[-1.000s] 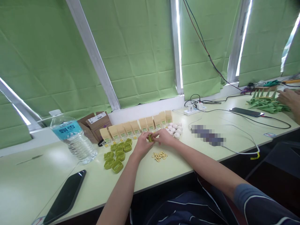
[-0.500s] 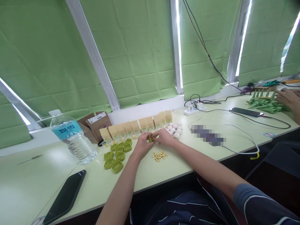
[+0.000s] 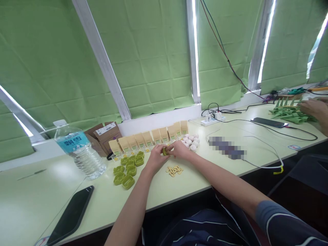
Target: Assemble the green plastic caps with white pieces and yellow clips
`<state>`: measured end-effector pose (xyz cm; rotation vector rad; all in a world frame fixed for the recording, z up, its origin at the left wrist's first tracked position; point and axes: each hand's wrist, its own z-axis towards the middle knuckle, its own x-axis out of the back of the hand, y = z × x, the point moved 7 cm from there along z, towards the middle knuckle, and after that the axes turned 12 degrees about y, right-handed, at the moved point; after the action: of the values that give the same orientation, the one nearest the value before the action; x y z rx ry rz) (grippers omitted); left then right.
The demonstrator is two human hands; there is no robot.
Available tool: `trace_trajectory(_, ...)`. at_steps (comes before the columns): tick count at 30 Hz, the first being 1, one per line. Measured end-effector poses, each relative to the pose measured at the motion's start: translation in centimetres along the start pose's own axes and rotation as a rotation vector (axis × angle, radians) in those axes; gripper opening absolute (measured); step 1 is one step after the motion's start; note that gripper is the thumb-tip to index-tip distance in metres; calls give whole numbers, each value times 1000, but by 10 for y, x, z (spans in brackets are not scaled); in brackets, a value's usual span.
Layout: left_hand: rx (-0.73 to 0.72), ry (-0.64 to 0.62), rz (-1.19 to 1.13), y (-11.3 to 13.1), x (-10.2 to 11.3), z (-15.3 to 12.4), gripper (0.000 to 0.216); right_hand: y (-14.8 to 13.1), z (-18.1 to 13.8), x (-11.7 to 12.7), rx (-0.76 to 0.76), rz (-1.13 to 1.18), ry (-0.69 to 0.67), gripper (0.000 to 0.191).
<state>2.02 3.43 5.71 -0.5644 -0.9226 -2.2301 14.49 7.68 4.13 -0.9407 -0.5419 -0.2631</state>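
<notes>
Between both hands, just above the table, is a small olive-green cup-shaped piece [image 3: 164, 151]. My left hand [image 3: 155, 158] is closed around its left side. From the right, the fingers of my right hand [image 3: 178, 150] pinch the same piece; what lies under the fingertips is hidden. Nearer to me lies a small pile of pale yellow rings [image 3: 174, 170]. Several matching green pieces [image 3: 128, 171] are grouped to the left of my left hand. Whitish round pieces [image 3: 192, 142] sit beyond my right hand. Behind the hands stands a row of tan cards with clear parts [image 3: 148, 138].
A large water bottle [image 3: 82, 150] and a cardboard box [image 3: 104, 136] stand at the left, with a black phone [image 3: 71, 214] in front. Rightward are a blurred-out object [image 3: 227, 148], a power strip [image 3: 212, 120], cables and another phone [image 3: 269, 122]. Another person's hands [image 3: 316, 108] touch green cone-shaped pieces [image 3: 292, 112].
My hands and the green piece stay almost in place. At the far right, the other person's hand has shifted slightly to the left.
</notes>
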Motion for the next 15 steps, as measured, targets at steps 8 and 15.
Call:
trace_trajectory(8,-27,-18,0,-1,-2,0,31,3,0,0,-1,-16,16,13)
trace_trajectory(15,-39,-22,5,0,-2,0,31,1,0,2,19,-28,36,13)
